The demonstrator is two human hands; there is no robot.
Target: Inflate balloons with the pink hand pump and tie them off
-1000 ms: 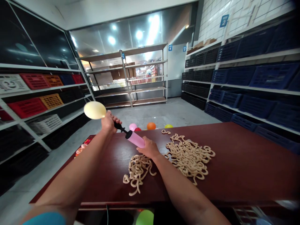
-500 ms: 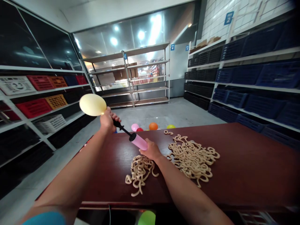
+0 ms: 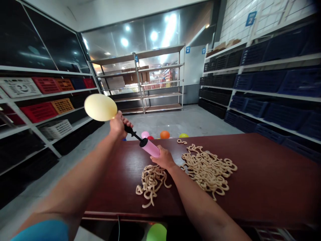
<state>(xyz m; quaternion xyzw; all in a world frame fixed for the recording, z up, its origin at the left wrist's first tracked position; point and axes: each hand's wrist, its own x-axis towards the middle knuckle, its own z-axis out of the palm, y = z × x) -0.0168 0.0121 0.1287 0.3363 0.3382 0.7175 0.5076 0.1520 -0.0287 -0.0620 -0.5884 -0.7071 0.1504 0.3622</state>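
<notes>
head cam: pump (image 3: 150, 147) held btwn l hand (image 3: 118, 125) & r hand (image 3: 164, 158).

and the balloon (image 3: 100, 107) swells again, clearly fatter than a second ago and riding higher! the left hand (image 3: 118, 125) has climbed a touch with it. look at the pump (image 3: 150, 148): its rod (image 3: 137, 136), just a stub at first, slid well out, and now it's partly back in, though longer than that stub. and the red-and-pink bunch by the table's (image 3: 265, 164) left edge? gone behind the left forearm (image 3: 82, 170)!
</notes>
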